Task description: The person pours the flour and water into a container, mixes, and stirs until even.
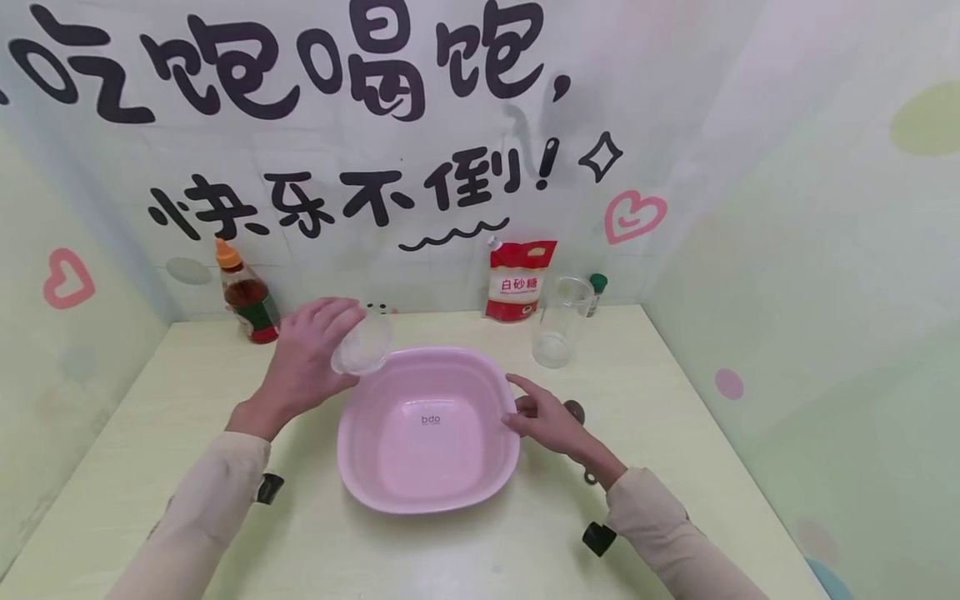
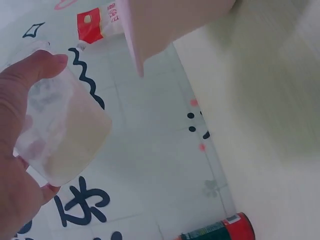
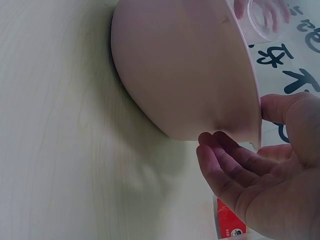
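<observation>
In the head view a pink basin, marked "bdo" inside, sits on the pale table. My left hand grips a clear plastic cup above the basin's far left rim. The left wrist view shows the cup tilted, with thumb and fingers around it; whether its pale lower part is contents, I cannot tell. At the basin's right side my right hand pinches the rim. In the right wrist view the thumb is on the rim and the curled fingers lie under it, against the outer wall of the basin.
At the back left stands a sauce bottle with an orange cap. A red-and-white sugar pouch, a tall clear container and a small green-capped bottle stand at the back right. A dark round object lies partly behind my right hand.
</observation>
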Demonstrator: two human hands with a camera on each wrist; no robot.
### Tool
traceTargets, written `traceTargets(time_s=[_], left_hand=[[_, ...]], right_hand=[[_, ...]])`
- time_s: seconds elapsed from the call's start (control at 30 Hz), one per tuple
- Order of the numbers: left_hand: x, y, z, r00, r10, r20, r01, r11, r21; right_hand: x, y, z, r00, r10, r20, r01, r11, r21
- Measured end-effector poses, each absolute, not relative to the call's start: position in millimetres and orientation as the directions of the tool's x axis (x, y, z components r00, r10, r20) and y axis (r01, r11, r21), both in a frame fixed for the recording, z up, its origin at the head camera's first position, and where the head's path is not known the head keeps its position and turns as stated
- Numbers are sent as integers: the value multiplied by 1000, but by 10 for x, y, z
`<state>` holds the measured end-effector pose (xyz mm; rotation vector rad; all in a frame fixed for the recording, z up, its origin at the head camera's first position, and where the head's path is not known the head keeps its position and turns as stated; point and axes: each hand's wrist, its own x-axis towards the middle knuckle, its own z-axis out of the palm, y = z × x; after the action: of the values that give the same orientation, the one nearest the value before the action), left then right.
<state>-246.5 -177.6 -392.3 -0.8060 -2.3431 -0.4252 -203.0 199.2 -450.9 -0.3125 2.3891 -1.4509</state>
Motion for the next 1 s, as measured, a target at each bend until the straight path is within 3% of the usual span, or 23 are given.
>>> traceTargets(time_s=[1.0], left_hand=[[-2349, -1441, -3910, -510, 640, 574, 710, 690, -139]], right_hand=[[-2022, 2009, -4482, -908, -381, -175, -19, 452, -892]])
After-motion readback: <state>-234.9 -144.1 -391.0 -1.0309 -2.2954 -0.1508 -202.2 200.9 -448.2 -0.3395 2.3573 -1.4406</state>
